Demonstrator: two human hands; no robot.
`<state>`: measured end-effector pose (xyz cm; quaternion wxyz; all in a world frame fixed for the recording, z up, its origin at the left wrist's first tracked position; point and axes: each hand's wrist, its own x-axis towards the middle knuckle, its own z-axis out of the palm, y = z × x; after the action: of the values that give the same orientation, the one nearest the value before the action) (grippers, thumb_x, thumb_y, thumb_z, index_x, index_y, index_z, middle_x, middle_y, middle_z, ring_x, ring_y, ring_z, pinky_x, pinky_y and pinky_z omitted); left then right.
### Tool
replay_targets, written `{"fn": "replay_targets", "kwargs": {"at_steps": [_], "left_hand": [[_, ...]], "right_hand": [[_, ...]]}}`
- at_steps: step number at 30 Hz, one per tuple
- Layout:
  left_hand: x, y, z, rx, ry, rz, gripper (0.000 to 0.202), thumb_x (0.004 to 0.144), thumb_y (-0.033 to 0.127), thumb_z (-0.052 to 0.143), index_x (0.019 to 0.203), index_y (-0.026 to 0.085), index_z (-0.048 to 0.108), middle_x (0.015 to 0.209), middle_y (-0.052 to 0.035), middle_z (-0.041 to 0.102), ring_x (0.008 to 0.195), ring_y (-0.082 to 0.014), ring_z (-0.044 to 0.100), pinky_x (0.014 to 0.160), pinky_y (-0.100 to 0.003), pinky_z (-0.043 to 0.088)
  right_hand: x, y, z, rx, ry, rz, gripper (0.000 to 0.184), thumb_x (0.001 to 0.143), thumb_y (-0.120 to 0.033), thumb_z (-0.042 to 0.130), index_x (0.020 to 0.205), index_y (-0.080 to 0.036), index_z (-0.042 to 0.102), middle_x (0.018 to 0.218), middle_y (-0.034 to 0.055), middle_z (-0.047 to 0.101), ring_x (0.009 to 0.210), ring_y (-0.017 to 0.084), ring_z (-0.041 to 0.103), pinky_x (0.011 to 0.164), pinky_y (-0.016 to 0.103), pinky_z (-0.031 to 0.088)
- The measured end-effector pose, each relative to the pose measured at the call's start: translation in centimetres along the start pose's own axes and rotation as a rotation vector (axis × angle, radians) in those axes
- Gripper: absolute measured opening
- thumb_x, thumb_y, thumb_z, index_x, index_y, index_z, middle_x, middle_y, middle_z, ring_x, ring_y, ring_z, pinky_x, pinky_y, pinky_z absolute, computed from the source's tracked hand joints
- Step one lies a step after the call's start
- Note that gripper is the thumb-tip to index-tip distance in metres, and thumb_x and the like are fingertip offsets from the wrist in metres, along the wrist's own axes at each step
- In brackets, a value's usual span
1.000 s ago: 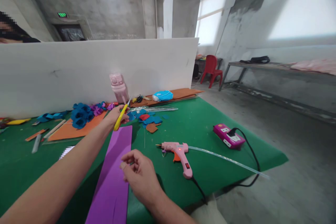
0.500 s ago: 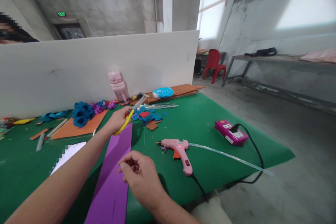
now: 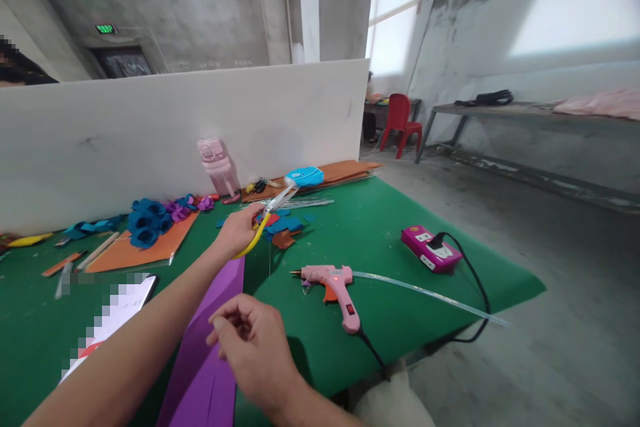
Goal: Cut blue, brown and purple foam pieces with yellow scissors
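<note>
My left hand (image 3: 240,229) is closed around yellow-handled scissors (image 3: 267,217), blades pointing up and to the right, just past the far end of a long purple foam strip (image 3: 205,360) on the green table (image 3: 380,240). My right hand (image 3: 253,347) is curled, fingers pinched at the strip's right edge near its lower part; what it pinches beyond the edge is not clear. The strip shows a slit near its near end.
A pink glue gun (image 3: 335,283) with a clear glue stick lies right of the strip, corded beside a magenta power strip (image 3: 431,250). Felt scraps (image 3: 283,227), blue and purple flowers (image 3: 145,223), an orange sheet (image 3: 145,247), a pink bottle (image 3: 216,167) and a white partition (image 3: 150,127) stand behind.
My left hand has lifted the scissors off the strip's far end and swung the blades up to the right. My right hand slid slightly nearer along the strip.
</note>
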<state>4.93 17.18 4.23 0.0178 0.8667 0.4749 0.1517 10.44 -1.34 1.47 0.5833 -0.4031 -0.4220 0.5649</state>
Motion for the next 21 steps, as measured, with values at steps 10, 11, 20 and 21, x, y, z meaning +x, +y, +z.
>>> {"fn": "replay_targets", "kwargs": {"at_steps": [10,11,20,21], "left_hand": [[5.5,3.9,5.5,-0.068,-0.088,0.149,0.037,0.076,0.027,0.061,0.112,0.021,0.058,0.085,-0.0023,0.068,0.081,-0.0195,0.062,0.071,-0.029,0.045],[5.8,4.0,6.0,-0.066,-0.104,0.147,0.035,0.078,0.029,0.061,0.111,0.019,0.058,0.088,-0.0031,0.067,0.082,-0.0189,0.061,0.073,-0.031,0.047],[6.9,2.6,5.4,-0.127,-0.078,0.056,0.030,0.084,0.030,0.057,0.111,0.016,0.056,0.107,-0.0065,0.062,0.096,-0.0203,0.060,0.084,-0.042,0.048],[7.0,2.2,4.9,-0.148,-0.061,0.035,0.031,0.081,0.027,0.060,0.110,0.016,0.057,0.105,-0.0060,0.063,0.094,-0.0211,0.060,0.084,-0.042,0.048]], "right_hand": [[0.1,-1.0,0.3,0.169,0.092,-0.034,0.009,0.075,-0.024,0.056,0.074,-0.016,0.060,0.052,0.0004,0.061,0.041,0.008,0.045,0.044,0.018,0.037],[0.1,-1.0,0.3,0.175,0.090,-0.036,0.008,0.075,-0.023,0.056,0.074,-0.016,0.060,0.052,0.0004,0.061,0.042,0.008,0.045,0.044,0.018,0.037],[0.2,-1.9,-0.3,0.207,0.104,-0.067,0.006,0.074,-0.016,0.053,0.074,-0.015,0.059,0.050,-0.0007,0.059,0.041,0.008,0.045,0.044,0.017,0.036],[0.2,-1.9,-0.3,0.204,0.099,-0.065,0.006,0.074,-0.016,0.053,0.074,-0.015,0.059,0.050,-0.0008,0.059,0.041,0.008,0.045,0.044,0.017,0.036]]}}
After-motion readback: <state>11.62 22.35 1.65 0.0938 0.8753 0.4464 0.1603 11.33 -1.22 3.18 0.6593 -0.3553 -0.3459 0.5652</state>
